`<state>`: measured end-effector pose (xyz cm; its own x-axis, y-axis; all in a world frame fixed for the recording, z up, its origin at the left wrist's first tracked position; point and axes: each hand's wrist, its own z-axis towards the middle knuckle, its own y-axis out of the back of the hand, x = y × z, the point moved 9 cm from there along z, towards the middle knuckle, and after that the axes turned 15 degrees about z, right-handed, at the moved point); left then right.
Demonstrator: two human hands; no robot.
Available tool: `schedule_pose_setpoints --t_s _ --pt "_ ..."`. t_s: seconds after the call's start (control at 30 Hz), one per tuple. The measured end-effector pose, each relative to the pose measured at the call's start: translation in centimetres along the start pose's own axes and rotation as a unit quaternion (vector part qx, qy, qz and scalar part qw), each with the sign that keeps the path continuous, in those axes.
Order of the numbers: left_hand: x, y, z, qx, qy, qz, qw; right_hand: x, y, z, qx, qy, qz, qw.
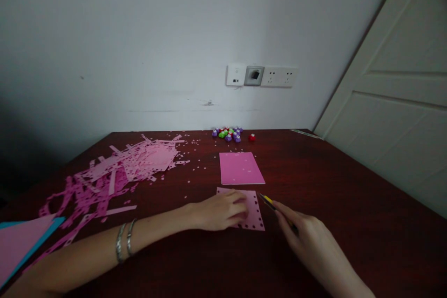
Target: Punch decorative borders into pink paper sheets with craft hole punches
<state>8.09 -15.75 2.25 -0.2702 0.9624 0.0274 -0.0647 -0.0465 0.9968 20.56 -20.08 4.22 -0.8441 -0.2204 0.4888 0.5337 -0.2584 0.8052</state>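
Note:
A light-pink paper square with punched holes along its edges lies flat before me. My left hand rests on it with curled fingers, holding it down and covering its left part. At the paper's right edge, my right hand is closed around a slim yellow-and-black tool with a pointed tip. The fingers hide most of this tool, so I cannot make out its exact kind. Just beyond lies a darker pink stack of paper squares, dotted with a few small paper bits.
Punched pink strips and scraps form a heap at the left. Pink and blue sheets lie at the near left. Several small coloured pieces with white tops sit near the wall. Wall sockets and a white panelled door border the table.

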Motion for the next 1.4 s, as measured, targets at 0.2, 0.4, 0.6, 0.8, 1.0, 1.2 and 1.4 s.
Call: schedule_pose_setpoints --t_s 0.2,0.4,0.6,0.8,1.0,1.2,1.4 --pt "1.0 -1.2 0.6 0.002 0.046 0.015 0.999 0.9 -1.0 0.9 -0.005 0.001 -0.025 1.0" --pt "1.4 -1.6 0.4 0.019 0.067 0.022 0.997 1.2 -1.7 1.5 0.009 -0.011 -0.068 0.998" --pt "1.7 -2.2 0.4 0.026 0.075 0.017 0.997 0.7 -2.6 1.8 0.04 -0.024 -0.099 0.994" --pt "1.8 -2.3 0.4 0.028 0.075 0.013 0.997 0.6 -3.0 2.1 0.068 -0.053 -0.121 0.989" --pt "1.9 -2.3 0.5 0.055 0.08 0.018 0.995 0.8 -3.1 2.0 0.072 -0.042 -0.137 0.987" --pt "1.9 -2.1 0.8 0.053 0.068 0.034 0.996 1.4 -3.1 2.0 0.077 -0.025 -0.148 0.986" --pt "2.0 -2.4 1.1 0.049 0.058 0.039 0.996 1.8 -2.8 1.8 0.074 -0.024 -0.154 0.985"
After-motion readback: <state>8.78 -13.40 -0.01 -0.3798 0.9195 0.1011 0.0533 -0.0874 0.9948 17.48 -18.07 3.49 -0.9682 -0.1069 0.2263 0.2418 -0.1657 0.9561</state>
